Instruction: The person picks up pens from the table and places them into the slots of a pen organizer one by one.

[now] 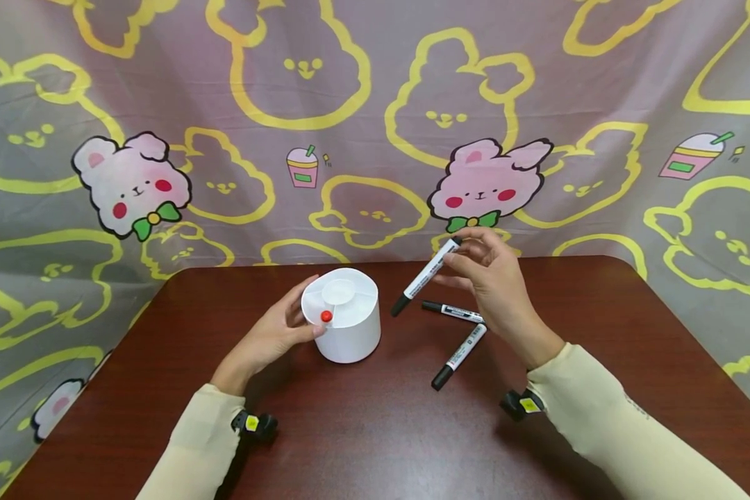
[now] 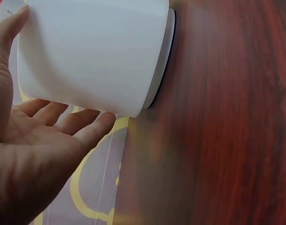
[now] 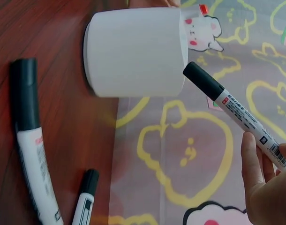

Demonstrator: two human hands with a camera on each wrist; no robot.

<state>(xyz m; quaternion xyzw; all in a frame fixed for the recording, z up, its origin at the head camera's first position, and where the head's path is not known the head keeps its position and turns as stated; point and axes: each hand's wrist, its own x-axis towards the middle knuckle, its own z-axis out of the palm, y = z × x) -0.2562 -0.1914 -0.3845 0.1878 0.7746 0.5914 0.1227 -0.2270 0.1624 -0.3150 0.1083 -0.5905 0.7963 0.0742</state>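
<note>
A white round pen holder (image 1: 350, 344) with divided compartments stands upright on the table. My left hand (image 1: 271, 337) holds it from the left, the thumb (image 2: 14, 23) near the rim and the fingers (image 2: 94, 129) along its far side. A pen with a red end (image 1: 326, 317) pokes up from one front compartment. To the right of the holder, my right hand (image 1: 490, 278) pinches a black-and-white marker (image 1: 426, 276) above the table. Its black cap (image 3: 203, 79) slants down toward the holder, apart from it in the head view.
Two more markers lie on the table below my right hand: one marker (image 1: 453, 312) farther back, the other marker (image 1: 459, 355) nearer me. The dark red wooden table (image 1: 362, 437) ends at a patterned curtain (image 1: 375, 153) behind.
</note>
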